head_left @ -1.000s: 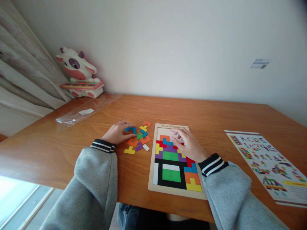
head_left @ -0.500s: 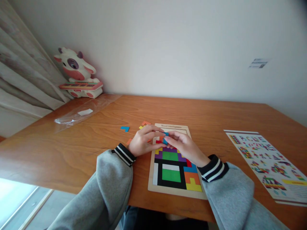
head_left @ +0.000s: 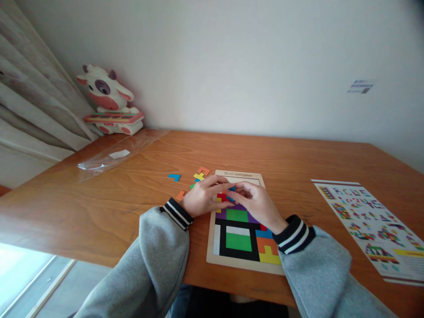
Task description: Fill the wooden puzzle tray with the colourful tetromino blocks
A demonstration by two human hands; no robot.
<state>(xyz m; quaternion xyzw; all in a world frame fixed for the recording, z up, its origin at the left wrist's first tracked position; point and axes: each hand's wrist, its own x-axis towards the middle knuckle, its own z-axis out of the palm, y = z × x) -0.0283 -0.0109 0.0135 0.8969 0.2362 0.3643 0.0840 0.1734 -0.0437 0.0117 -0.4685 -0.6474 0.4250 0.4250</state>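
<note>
A small blue puzzle piece (head_left: 231,199) is pinched between my two hands over the upper part of a wooden puzzle board (head_left: 212,260). My left hand (head_left: 207,194) comes from the left, its fingertips and thumb at the piece's edges. From the other side my right hand (head_left: 256,201) has its thumb across the piece, the fingers curled behind. Fingers hide much of the piece's shape. Below them the board shows fitted pieces: green (head_left: 237,242), black (head_left: 225,253), yellow (head_left: 270,256), orange and purple.
Loose pieces lie left of the board: a blue one (head_left: 174,177), an orange one (head_left: 180,194), a yellow one (head_left: 199,176) and others. A printed pattern sheet (head_left: 367,225) lies at the right. Back left are a clear plastic bag (head_left: 102,163) and a cow toy keyboard (head_left: 112,118).
Both hands stay together at the blue piece, which sits slightly lower, nearer the board. My left hand has shifted a little to the right, and more of the loose pieces shows.
</note>
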